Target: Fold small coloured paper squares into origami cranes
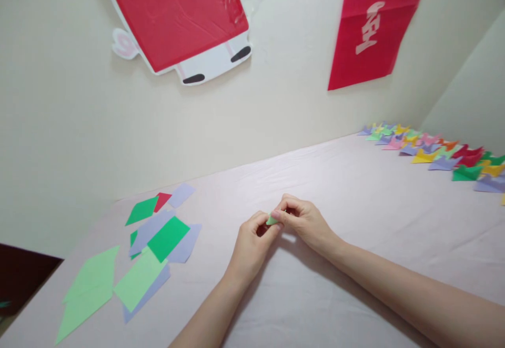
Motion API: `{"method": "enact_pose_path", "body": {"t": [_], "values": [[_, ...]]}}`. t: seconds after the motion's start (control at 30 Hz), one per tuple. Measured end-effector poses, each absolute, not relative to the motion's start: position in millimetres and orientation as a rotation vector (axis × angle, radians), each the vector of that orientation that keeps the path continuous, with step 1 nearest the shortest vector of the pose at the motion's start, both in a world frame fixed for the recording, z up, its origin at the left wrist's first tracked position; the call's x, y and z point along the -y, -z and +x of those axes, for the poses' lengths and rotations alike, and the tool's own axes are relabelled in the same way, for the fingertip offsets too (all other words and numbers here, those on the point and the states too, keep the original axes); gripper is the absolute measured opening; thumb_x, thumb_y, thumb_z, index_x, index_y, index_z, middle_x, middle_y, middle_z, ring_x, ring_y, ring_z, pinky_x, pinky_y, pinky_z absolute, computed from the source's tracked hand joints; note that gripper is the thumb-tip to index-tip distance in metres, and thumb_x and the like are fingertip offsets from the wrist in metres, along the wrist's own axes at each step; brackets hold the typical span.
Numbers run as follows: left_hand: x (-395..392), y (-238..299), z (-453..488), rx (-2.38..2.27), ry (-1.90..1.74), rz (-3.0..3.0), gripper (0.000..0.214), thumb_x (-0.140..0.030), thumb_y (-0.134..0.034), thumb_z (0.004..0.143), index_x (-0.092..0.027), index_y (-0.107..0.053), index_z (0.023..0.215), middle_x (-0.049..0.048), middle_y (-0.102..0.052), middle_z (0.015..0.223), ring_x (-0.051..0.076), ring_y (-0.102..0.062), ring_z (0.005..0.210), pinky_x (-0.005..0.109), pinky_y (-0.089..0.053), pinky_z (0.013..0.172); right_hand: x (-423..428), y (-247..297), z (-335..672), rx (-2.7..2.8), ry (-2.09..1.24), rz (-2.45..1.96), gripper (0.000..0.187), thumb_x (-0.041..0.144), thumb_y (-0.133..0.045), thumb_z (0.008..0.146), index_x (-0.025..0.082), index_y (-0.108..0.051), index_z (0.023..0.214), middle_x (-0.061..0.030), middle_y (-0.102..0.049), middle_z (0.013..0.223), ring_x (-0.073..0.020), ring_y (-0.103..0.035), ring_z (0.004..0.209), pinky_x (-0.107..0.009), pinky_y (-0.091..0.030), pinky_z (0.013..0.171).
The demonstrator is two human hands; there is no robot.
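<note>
Both hands meet just above the middle of the pale table, pinching one small piece of light green paper (270, 220). My left hand (254, 235) grips its lower left side between thumb and fingers. From the right, my right hand (303, 220) closes on the same paper, its thumb lying across the top. Most of the paper is hidden by the fingers, so I cannot make out its folded shape.
Loose paper sheets in green (169, 238), light green (92, 287), lilac (183, 194) and red (161, 200) lie spread at the left. Rows of small folded paper shapes (445, 162) in many colours stand at the far right. A wall with red decorations (374, 27) rises behind the table.
</note>
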State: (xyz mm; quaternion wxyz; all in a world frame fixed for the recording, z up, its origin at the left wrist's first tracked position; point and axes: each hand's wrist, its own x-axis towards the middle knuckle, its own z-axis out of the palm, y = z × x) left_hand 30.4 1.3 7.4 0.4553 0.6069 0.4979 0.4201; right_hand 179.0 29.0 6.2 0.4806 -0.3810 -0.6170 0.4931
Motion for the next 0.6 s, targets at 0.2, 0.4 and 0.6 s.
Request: {"method": "enact_pose_path", "body": {"t": [0.2, 0.4, 0.6], "values": [[0.1, -6.0, 30.2, -1.266, -1.017, 1.567, 0.023, -0.032, -0.061, 0.080, -0.017, -0.061, 0.063, -0.0025, -0.047, 0.063, 0.014, -0.041, 0.064, 0.026, -0.030, 0.061, -27.9, -2.3, 178.1, 1.423, -1.282, -0.932, 0.026, 0.036, -0.068, 0.076, 0.019, -0.060, 0.058, 0.0030, -0.052, 0.061, -0.0132, -0.048, 0.063, -0.027, -0.039, 0.062], [0.0, -4.6, 27.3, -1.267, -1.008, 1.526, 0.029, -0.035, -0.063, 0.078, -0.017, -0.055, 0.057, -0.0030, -0.043, 0.060, 0.013, -0.038, 0.062, 0.026, -0.028, 0.059, -30.2, -0.4, 177.7, 1.406, -1.432, -0.892, 0.026, 0.038, -0.068, 0.076, 0.018, -0.059, 0.062, 0.0028, -0.056, 0.061, -0.0131, -0.050, 0.061, -0.026, -0.041, 0.061], [-3.5, -2.5, 25.7, -1.274, -0.978, 1.527, 0.032, -0.039, -0.065, 0.078, -0.016, -0.057, 0.057, -0.0028, -0.044, 0.060, 0.013, -0.039, 0.060, 0.025, -0.028, 0.058, -34.3, -4.9, 182.6, 1.479, -1.317, -0.897, 0.022, 0.035, -0.064, 0.079, 0.018, -0.065, 0.065, 0.0011, -0.060, 0.066, -0.0142, -0.054, 0.066, -0.027, -0.044, 0.066]]}}
